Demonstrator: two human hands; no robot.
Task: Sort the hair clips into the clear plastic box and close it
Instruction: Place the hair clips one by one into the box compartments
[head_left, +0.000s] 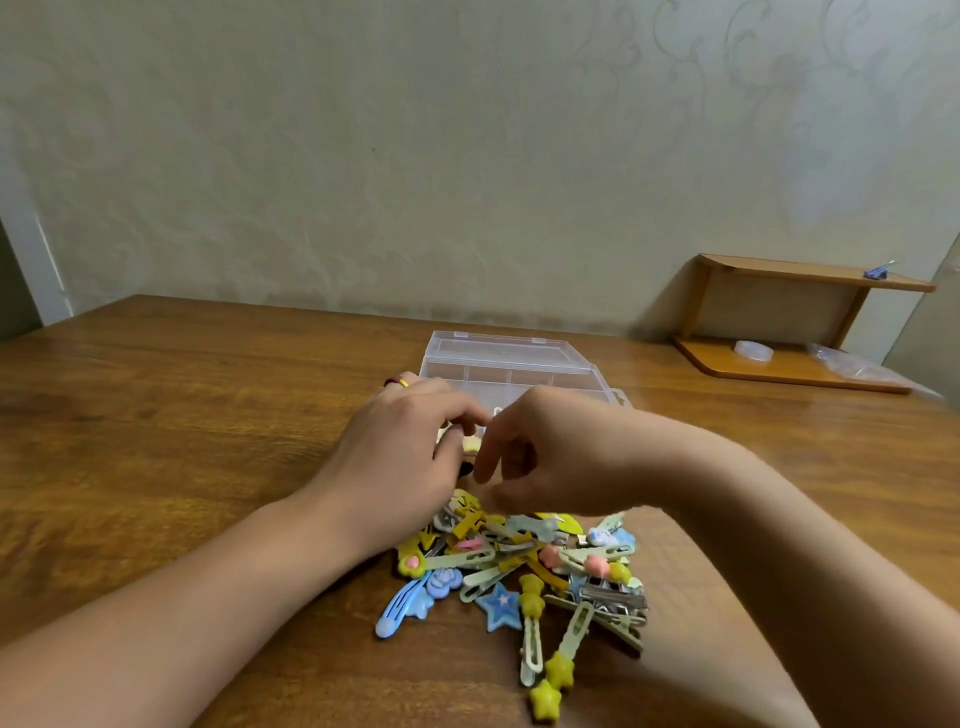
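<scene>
- The sorting is under way and, by my reading, nowhere near done: a big heap of hair clips (519, 566) lies on the wooden table (182, 415) near the person, while the clear plastic box (506, 366) sits just beyond the hands with its lid up.
- Both hands meet over the gap between heap and box. The left hand (405, 447) comes in from the left, knuckles up and fingers curled under; a ring shows on one finger.
- Something small and pale yellow shows just beneath the left hand's fingertips, with a fleck of blue beside it. I take it for a clip being pinched, but the hand covers most of it, so I would not swear to it.
- The right hand (540, 457) has its fingers bent inward, tips close to the left hand's. Whether it holds anything I cannot tell; the palm side is turned from view.
- The heap lies just below both wrists, its far edge tucked under the hands; the box's near compartments are hidden behind them.
- The next move, as I judge it, is carrying whatever is pinched forward over the box's front wall and dropping it into a compartment, then reaching back for another.
- The clips are tangled, long green ones (530, 639) crossing a blue star (500, 605) and others, so lifting one cleanly will want a fine pinch.
- The lid stays for last.
</scene>
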